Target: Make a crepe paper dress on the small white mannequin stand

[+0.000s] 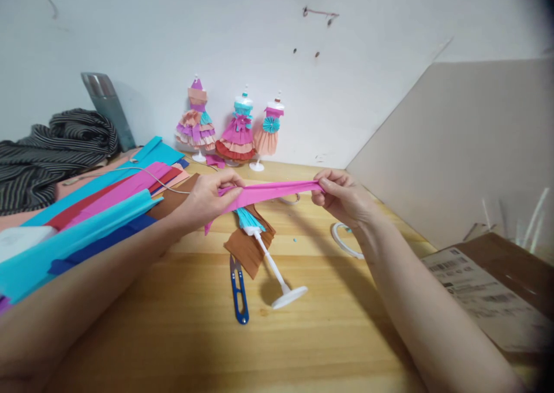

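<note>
A strip of pink crepe paper (272, 192) is stretched between my two hands above the table. My left hand (216, 194) pinches its left end, and a short tail of paper hangs below the fingers. The right end is pinched between the thumb and fingers of my right hand (340, 194). Under the strip, a small white mannequin stand (271, 261) lies on its side, with pleated turquoise paper (250, 220) at its upper end. Brown crepe paper (246, 250) lies beneath it. Blue thread snips (239, 292) rest just left of the stand.
Three small dressed mannequins (236, 130) stand against the wall. Coloured crepe paper sheets (99, 199), a striped cloth (64, 145) and a bottle (108, 107) occupy the left. Rolls of tape (344, 244) lie near my right hand. A cardboard box (489, 289) sits at the right.
</note>
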Demonstrator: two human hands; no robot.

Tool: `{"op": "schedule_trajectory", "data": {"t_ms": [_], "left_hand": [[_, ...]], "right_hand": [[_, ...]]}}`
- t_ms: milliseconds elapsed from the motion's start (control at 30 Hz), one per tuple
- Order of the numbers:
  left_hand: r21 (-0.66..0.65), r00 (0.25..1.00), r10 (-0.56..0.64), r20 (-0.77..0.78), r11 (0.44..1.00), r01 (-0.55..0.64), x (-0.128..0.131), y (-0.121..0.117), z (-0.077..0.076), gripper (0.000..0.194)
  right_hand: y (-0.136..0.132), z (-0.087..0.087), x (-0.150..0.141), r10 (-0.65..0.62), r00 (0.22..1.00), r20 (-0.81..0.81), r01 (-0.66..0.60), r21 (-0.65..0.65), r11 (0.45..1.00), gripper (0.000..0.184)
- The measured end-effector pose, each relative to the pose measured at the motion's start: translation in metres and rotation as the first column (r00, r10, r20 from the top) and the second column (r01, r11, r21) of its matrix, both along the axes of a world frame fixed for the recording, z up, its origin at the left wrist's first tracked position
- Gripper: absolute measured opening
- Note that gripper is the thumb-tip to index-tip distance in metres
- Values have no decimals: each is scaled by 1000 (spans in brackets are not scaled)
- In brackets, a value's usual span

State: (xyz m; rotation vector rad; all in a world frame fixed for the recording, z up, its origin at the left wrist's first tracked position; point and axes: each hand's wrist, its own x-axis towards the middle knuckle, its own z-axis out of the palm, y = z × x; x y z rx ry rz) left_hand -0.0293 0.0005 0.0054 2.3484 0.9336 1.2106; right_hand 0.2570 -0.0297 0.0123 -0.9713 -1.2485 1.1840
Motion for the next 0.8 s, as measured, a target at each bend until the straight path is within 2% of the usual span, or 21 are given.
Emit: {"op": "schedule_trajectory", "data": {"t_ms": [67,133,200,267,333,400,467,533,600,633,700,800], "left_hand": [[134,1000,-14,-11,991,16,-3,2,-1,12],[318,995,-45,-84,946,69,-6,5,-4,13],[490,978,-61,-202,858,154,-9,8,-7,17],[617,953,-19,-301,759,210,-10,11,-10,21],[691,926,59,-374,684,235,-11,13,-13,22],[729,898,124,-422,635,254,-12,14,-15,24],[760,873,153,-463,576,302,-13,16,-17,24],[796,854,169,-492,484,363,-15,19,-18,21],[811,839,181,-513,422,405,-16,22,-20,20],[807,832,184,-523,421,414,-16,23,-21,20],[773,816,171,-553,472,425,-17,26,-24,21],[639,773,94,-628,629,443,-17,27,-28,21]], "right_hand": [[0,0,4,19,1000,21,-19,4,1000,29],[0,0,7,25,999,31,-25,3,1000,28],[1,0,9,28,999,28,-28,-7,1000,28],[2,0,11,26,999,26,-26,-4,1000,27],[2,-1,12,13,999,37,-13,19,1000,29],[1,-1,10,-17,998,62,15,46,999,32],[0,0,6,-67,993,100,61,56,997,30],[-3,2,0,-119,981,151,110,70,991,28],[-6,6,-5,-167,959,230,146,107,983,32],[-7,7,-7,-194,940,279,161,134,978,34],[-10,9,-11,-256,889,380,194,194,962,32],[-14,10,-16,-334,810,482,225,269,936,29]]}}
